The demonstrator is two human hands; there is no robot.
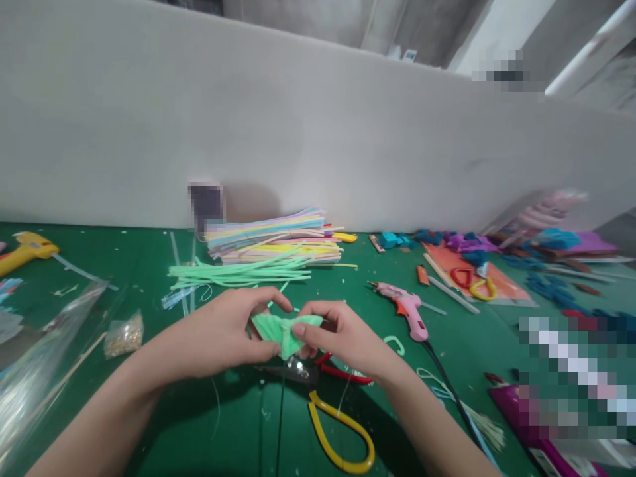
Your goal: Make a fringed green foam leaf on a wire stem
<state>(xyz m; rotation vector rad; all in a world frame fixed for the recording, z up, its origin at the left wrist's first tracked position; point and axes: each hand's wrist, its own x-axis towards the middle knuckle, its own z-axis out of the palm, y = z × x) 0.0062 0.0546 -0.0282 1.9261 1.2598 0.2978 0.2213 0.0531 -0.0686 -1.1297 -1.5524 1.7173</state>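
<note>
A light green bow-shaped piece (285, 334), seemingly made of fuzzy pipe cleaners, is held up between my two hands over the table. My left hand (236, 324) pinches its left wing between thumb and fingers. On the other side, my right hand (335, 331) grips the right wing, its thumb pressed near the middle. Directly below lie scissors (342, 434) with one yellow and one red handle loop, their blades partly hidden under my hands. Beyond my fingers is a loose bunch of green pipe cleaners (243, 271).
Multicoloured pipe cleaners (273, 235) are piled against the white partition (298, 119). To the right lies a pink glue gun (405, 308) with a black cord. A yellow glue gun (30, 252), a small bag of beads (124, 336) and clear plastic wrap (50, 371) occupy the left side.
</note>
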